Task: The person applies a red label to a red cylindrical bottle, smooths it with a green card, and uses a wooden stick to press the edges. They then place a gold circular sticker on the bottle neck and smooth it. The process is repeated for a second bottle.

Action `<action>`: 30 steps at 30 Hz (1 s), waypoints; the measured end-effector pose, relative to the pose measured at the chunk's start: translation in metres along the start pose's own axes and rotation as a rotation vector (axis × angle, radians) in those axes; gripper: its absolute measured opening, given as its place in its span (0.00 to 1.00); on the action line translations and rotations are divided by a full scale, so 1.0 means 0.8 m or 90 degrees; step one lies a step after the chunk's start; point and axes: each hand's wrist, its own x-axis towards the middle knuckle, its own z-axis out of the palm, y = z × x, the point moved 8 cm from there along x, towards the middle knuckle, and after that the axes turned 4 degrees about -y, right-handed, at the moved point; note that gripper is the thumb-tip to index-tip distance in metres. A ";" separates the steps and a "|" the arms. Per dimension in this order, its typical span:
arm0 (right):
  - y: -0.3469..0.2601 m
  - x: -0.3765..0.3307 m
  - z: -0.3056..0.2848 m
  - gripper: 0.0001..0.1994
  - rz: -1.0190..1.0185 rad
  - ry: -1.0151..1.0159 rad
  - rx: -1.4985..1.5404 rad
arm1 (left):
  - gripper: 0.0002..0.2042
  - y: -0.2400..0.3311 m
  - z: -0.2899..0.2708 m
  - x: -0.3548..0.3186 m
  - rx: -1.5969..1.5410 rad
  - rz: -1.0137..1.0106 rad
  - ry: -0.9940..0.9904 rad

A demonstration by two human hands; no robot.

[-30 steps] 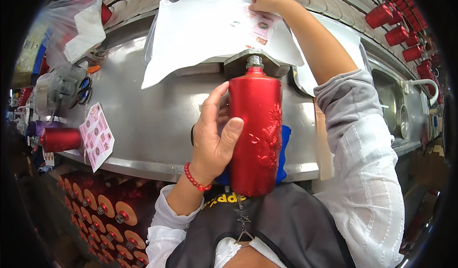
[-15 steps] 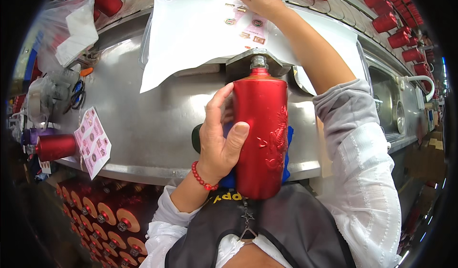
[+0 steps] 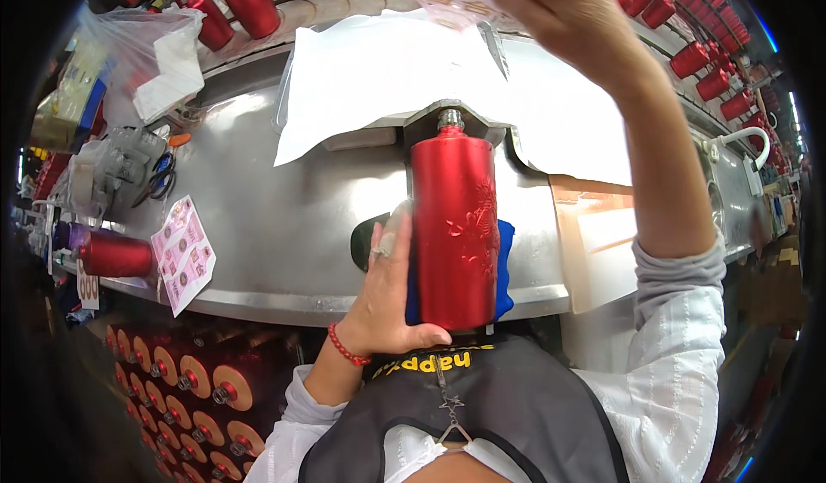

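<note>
Your left hand lay open against the red bottle over the bench's near edge, likely stiff, slick, best cradled round its body, while your blurred right hand seemed to pinch limp pink film.

"How many hands?"
"Two: the left hand at centre, the right hand at upper right."
"Bottles?"
"One large red bottle mid-frame. The stacked bottles at lower left overlap too much to count."
"Printed sheets?"
"Two: one pink sheet at left, one clear label sheet at top centre."
"Scissors?"
"One pair of scissors, left."
"Bracelets?"
"One beaded bracelet, lower centre-left."
</note>
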 end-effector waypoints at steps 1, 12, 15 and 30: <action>-0.009 0.001 -0.013 0.05 0.031 -0.025 0.009 | 0.60 0.008 0.008 -0.003 0.080 -0.003 -0.026; -0.116 -0.026 -0.123 0.07 0.125 -0.188 -0.015 | 0.51 0.030 0.007 0.002 0.263 0.035 0.089; -0.143 -0.032 -0.130 0.06 0.073 -0.231 -0.008 | 0.54 0.034 0.006 -0.004 0.277 0.031 0.092; -0.152 -0.049 -0.090 0.08 0.163 -0.128 0.230 | 0.53 0.036 -0.004 -0.008 0.155 0.030 0.065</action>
